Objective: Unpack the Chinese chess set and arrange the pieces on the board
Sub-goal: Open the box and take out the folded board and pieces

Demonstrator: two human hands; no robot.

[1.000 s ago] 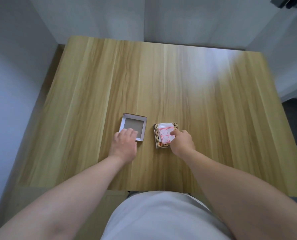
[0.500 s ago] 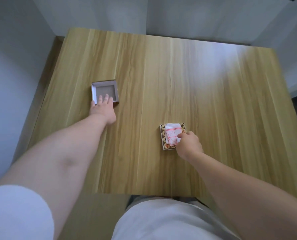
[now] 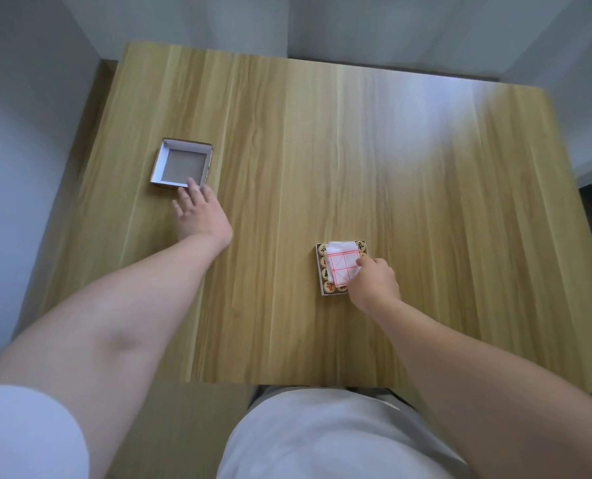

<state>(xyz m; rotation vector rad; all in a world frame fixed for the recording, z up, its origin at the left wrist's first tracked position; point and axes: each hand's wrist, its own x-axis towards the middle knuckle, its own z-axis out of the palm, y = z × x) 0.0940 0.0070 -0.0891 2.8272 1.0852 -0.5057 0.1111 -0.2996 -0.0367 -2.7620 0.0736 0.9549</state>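
One folded board (image 3: 341, 268) atop boxed pieces (image 3: 323, 251), pinched by right hand (image 3: 374, 282).

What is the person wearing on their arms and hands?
Nothing on the hands: the left hand and the right hand are bare, with no gloves, and no ring or watch that I can see. Both forearms are bare too. A short white sleeve covers the top of the left arm. The right arm is bare as far as the picture shows it.
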